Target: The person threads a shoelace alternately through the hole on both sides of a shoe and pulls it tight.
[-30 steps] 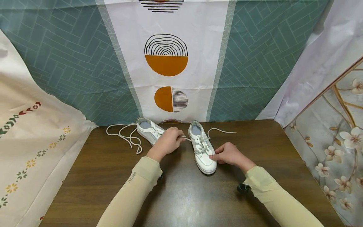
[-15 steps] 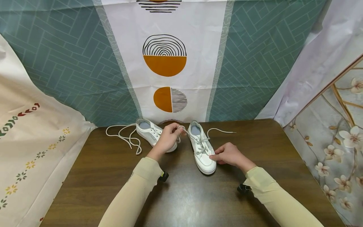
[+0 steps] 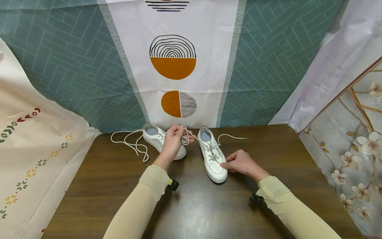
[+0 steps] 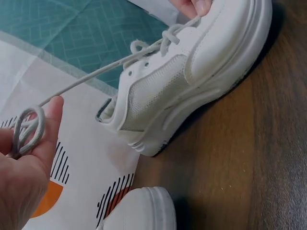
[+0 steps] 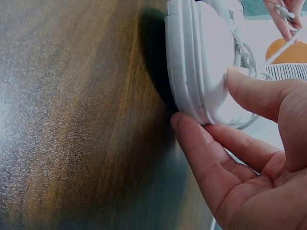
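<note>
A white lace-up sneaker stands on the table, its toe toward me. My left hand, raised to its left, pinches a looped part of its shoelace. In the left wrist view that shoelace runs taut from the fingers to the sneaker's eyelets. My right hand holds the sneaker near the toe; in the right wrist view the thumb lies on the upper and the fingertips touch the sole's side. A second white sneaker lies further left, partly behind my left hand.
The brown wooden table backs onto a patterned curtain. The second sneaker's loose lace spreads over the table at the far left. The first sneaker's other lace end trails to the right.
My left hand has lifted and turned, drawing the lace up and left with more loops gathered at the fingers. More of the second sneaker's toe shows. My right hand has stayed on the sneaker.
</note>
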Available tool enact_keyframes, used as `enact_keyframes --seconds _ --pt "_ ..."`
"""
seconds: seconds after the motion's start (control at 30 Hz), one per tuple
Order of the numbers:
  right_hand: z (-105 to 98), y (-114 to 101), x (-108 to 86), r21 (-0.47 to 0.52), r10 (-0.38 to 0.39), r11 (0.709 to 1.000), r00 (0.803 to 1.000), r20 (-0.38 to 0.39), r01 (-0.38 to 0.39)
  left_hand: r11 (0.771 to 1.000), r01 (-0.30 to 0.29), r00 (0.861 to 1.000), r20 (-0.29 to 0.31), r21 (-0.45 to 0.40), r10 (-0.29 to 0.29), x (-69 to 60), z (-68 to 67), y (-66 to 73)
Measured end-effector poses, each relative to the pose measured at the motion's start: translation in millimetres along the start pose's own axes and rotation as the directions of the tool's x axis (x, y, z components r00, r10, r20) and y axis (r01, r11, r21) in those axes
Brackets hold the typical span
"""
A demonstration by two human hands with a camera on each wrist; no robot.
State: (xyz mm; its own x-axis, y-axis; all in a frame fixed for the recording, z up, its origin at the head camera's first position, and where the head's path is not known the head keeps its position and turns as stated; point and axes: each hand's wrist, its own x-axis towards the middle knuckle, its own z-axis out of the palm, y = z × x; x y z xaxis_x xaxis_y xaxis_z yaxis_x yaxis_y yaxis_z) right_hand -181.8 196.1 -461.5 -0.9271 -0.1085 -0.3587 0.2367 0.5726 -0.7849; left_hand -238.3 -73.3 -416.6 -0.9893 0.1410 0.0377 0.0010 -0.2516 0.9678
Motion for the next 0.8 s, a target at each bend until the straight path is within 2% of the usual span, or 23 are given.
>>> enact_keyframes --seconds 0.2,0.43,0.6,0.73,0.8 --pt "1 0 -0.1 0.013 -0.007 1.000 1.000 -0.003 0.007 1.000 -0.020 0.999 -0.047 -0.003 0.020 0.5 -4.7 -3.4" --pt "3 2 0.0 0.031 -0.010 0.999 1.000 -0.011 0.010 0.999 -0.023 0.998 -0.054 0.036 0.025 0.1 -7.9 -3.5" --pt "5 2 -3.4 0.051 -0.014 0.999 1.000 -0.017 0.015 0.992 -0.034 0.996 -0.078 0.124 0.044 0.2 -10.4 -1.8" --pt "7 1 -8.6 0.057 -0.008 0.998 1.000 -0.011 0.008 0.974 -0.036 0.991 -0.115 0.224 0.064 0.9 -13.6 0.8" --pt "9 0 -11.6 0.061 -0.002 0.998 1.000 -0.012 0.003 0.968 -0.037 0.988 -0.138 0.247 0.073 1.1 -14.8 2.8"
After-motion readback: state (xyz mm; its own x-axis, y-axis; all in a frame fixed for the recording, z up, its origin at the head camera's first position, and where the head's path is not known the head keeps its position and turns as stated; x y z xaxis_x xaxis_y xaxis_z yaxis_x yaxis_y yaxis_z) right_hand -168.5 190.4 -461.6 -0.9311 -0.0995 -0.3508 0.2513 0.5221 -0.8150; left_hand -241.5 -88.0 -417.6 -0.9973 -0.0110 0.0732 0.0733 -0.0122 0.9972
